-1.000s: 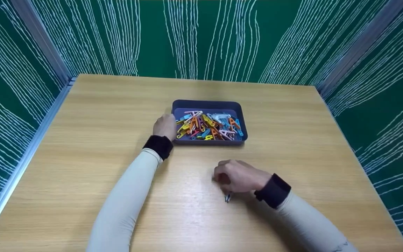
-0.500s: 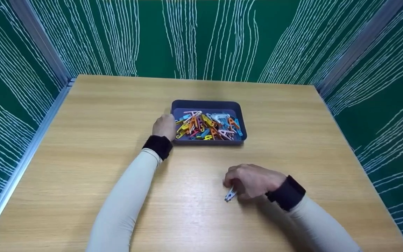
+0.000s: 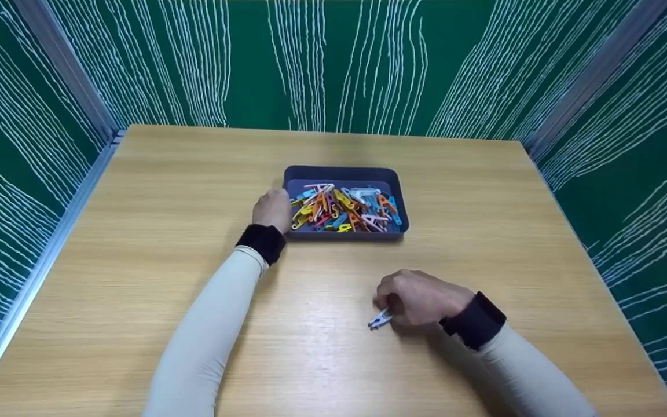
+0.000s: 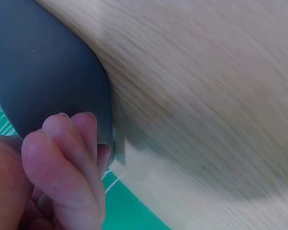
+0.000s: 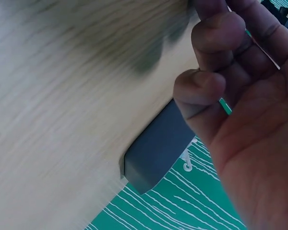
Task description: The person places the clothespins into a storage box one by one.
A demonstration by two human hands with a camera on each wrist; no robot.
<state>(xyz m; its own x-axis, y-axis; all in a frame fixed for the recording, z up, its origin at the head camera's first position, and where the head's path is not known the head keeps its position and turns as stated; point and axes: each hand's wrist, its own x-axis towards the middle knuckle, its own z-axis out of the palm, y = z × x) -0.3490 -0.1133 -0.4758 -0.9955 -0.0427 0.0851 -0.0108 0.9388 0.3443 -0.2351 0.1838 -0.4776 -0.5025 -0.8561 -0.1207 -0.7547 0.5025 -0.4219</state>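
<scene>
In the head view, my left hand [image 3: 272, 209] is at the left side of a dark grey tray [image 3: 345, 236]. In the left wrist view, its curled fingers [image 4: 62, 167] lie against the outside of the tray wall [image 4: 53, 62]. My right hand [image 3: 420, 296] is just above the table, nearer to me than the tray, and pinches a pale blue clothespin [image 3: 380, 319]. The clothespin's jaw end points left and towards me. In the right wrist view, curled fingers [image 5: 199, 88] show, while the held clothespin is hidden. Inside the tray lies a heap of multicoloured clothespins [image 3: 342, 202].
A light wooden table [image 3: 136, 260] carries the tray. Green panels with white wavy lines [image 3: 258, 63] stand at the back and both sides, with grey posts [image 3: 70, 63] at the corners. One pale clothespin [image 5: 187, 163] shows past the tray wall in the right wrist view.
My right hand has moved to the right and slightly towards me, then nearly stopped. The pale clothespin has swung, so its jaw end points more to the left. My left hand stays at the tray.
</scene>
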